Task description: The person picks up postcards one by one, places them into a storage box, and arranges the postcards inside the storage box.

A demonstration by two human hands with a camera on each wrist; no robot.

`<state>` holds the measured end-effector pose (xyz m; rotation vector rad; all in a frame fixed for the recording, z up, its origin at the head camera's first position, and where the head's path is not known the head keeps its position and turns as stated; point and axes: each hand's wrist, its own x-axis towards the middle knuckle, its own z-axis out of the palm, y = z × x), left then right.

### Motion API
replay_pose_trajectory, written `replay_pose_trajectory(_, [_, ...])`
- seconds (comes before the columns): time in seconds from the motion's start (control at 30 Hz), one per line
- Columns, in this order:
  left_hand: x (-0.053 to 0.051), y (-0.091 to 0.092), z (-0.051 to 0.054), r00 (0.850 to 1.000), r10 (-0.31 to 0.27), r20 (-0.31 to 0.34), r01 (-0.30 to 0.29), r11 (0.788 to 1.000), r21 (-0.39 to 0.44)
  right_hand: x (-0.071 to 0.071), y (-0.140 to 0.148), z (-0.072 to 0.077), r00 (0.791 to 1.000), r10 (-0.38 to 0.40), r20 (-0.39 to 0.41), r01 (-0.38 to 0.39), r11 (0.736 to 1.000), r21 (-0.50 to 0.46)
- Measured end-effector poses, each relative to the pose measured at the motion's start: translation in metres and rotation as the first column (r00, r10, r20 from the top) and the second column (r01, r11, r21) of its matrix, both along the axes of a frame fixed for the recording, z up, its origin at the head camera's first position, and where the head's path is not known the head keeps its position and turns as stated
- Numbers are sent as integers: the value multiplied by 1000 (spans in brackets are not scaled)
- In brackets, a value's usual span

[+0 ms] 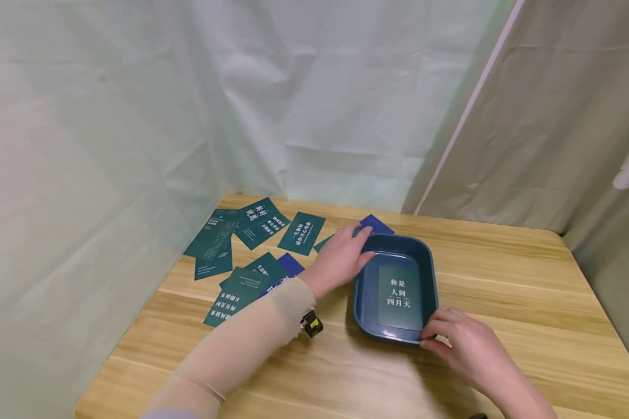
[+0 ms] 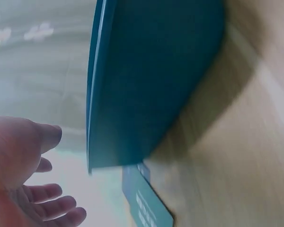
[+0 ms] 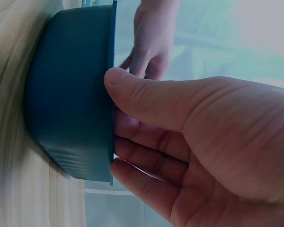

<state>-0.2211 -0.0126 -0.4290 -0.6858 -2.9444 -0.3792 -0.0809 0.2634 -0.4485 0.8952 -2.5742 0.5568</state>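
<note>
A dark blue tray [image 1: 369,314] stands on the wooden table with one green card [image 1: 399,314] lying flat inside, white characters on it. My right hand [image 1: 463,343] pinches the tray's near right corner; in the right wrist view the thumb and fingers of the hand [image 3: 180,137] are at the rim of the tray [image 3: 71,94]. Over the tray's far left corner is my left hand [image 1: 342,256], its fingers spread and loosely bent. The left wrist view shows that hand [image 2: 33,179] apart from the tray wall [image 2: 151,80], holding nothing.
Several green cards [image 1: 301,233] and a blue card [image 1: 290,265] lie scattered and overlapping left of the tray. Another blue card [image 1: 376,224] lies behind it, partly hidden. Pale curtains [image 1: 346,116] hang along the table's back and sides.
</note>
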Motion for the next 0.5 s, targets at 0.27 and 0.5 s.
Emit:
replay_pose_trajectory(0.27, [-23, -31, -14, 995, 92, 44, -95, 993, 74, 1, 0, -2, 1000, 11, -3, -11, 1000, -14])
replay_pose_trajectory(0.5, [-33, -42, -18, 984, 137, 117, -141, 990, 24, 1, 0, -2, 1000, 1, -8, -1, 1000, -5])
